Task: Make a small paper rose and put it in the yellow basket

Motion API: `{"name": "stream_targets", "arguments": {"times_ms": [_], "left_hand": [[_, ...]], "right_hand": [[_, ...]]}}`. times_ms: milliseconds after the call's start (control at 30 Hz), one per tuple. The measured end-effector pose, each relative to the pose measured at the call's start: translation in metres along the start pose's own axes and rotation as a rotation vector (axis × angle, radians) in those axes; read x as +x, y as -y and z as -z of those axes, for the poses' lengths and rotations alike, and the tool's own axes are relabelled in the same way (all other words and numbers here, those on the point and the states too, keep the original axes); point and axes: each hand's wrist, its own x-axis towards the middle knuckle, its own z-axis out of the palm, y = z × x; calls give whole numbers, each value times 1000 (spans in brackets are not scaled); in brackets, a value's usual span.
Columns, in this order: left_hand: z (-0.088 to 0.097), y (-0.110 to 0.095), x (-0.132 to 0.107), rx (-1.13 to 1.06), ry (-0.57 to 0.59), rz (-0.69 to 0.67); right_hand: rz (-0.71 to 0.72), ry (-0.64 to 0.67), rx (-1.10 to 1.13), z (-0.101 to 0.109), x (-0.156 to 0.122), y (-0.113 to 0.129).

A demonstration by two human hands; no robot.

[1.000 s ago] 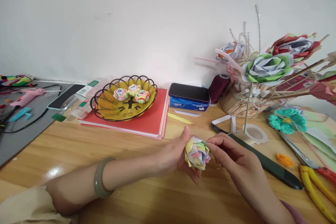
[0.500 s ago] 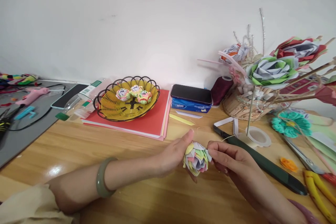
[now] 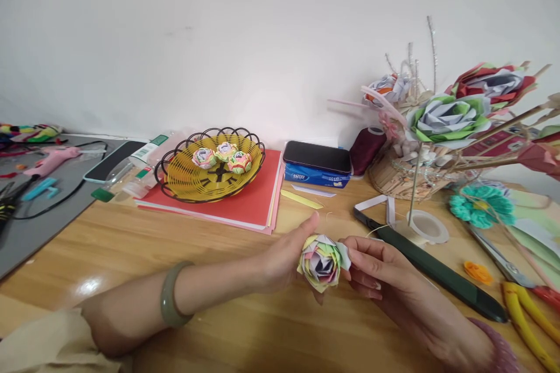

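A folded paper flower (image 3: 322,263) in white, yellow, green and pink is held above the wooden table, its layered centre turned up toward me. My left hand (image 3: 286,256) grips it from the left, thumb up along the rim and fingers mostly hidden behind and under it. From the right, my right hand (image 3: 380,268) pinches a pale outer petal (image 3: 344,256) between thumb and index finger. A thin yellowish thread (image 3: 377,228) runs just behind my right hand. Three smaller paper flowers (image 3: 225,152) lie in the yellow basket (image 3: 192,180).
Right of my hands lie a dark green long-handled tool (image 3: 437,268), a tape roll (image 3: 431,227), scissors (image 3: 494,253) and yellow-handled pliers (image 3: 520,320). A flower arrangement (image 3: 402,175) stands behind. Red paper (image 3: 258,210) and a phone (image 3: 317,156) on a blue tissue pack sit toward the wall.
The flower has tilted so its centre faces me more, and it has shifted slightly left. My right hand has turned a little, with a pale petal now showing clearly at its fingertips.
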Motion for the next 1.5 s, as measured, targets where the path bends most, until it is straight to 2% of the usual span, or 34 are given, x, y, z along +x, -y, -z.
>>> {"name": "stream_targets", "arguments": {"times_ms": [267,367,467,567,667,733,867,1033,1167,1267,1500], "left_hand": [[0,-2,-2,-8,25,59],[-2,-5,-3,18,19,87],[-2,-5,-3,34,19,93],[-2,-2,-2,44,26,70],[-2,2,-1,74,8,47],[-2,5,-1,100,-27,31],[-3,5,-2,81,-62,-40],[-4,3,-5,51,-42,-190],[-5,4,-6,89,-49,-226],[-5,6,-5,103,-59,-229],[-3,8,-4,169,-38,-253]], "right_hand": [[62,-106,-154,-2,-3,5],[161,-227,-259,0,-3,8],[324,-310,-419,2,-4,9],[442,-257,-564,0,-6,8],[478,-177,-685,-5,-8,7],[508,-171,-781,-8,-8,7],[592,-194,-927,-8,-8,6],[797,-313,-1088,-2,-6,3],[925,-327,-1182,-1,-7,0],[896,-306,-1162,-2,-8,1],[601,-280,-961,-6,-7,10]]}}
